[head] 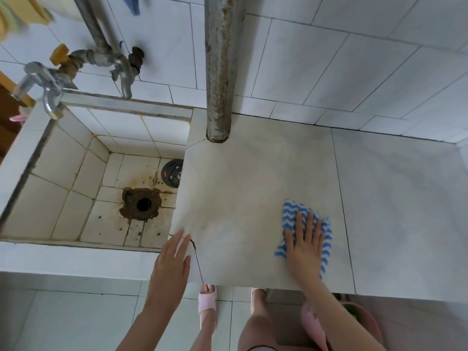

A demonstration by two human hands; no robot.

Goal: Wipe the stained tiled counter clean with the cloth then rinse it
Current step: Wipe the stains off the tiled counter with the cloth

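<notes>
We record the following, with clock positions read from the centre of the view.

1. Tiled counter (253,173): pale, with faint brownish staining, filling the centre and the three o'clock side.
2. Cloth (291,214): blue and white wavy stripes, lying flat on the counter at four o'clock, near its front edge.
3. Right hand (305,247): palm down on the cloth with straight, spread fingers. It presses the cloth and curls round nothing.
4. Left hand (172,259): at seven o'clock, by the counter's front corner beside the sink. The fingers are straight and together and hold nothing. We cannot tell whether it touches the tile.
5. Sink (63,173): a tiled basin at nine o'clock, with a rust-brown ring round its drain hole (143,204) and a dark round cover (173,174) at one o'clock of that hole.
6. Two taps (124,72), at ten and eleven o'clock, above the sink.
7. Rusted pipe (219,72): upright at twelve o'clock, meeting the counter's back corner.
8. Pink slippers (207,300), on the floor at six o'clock.
</notes>
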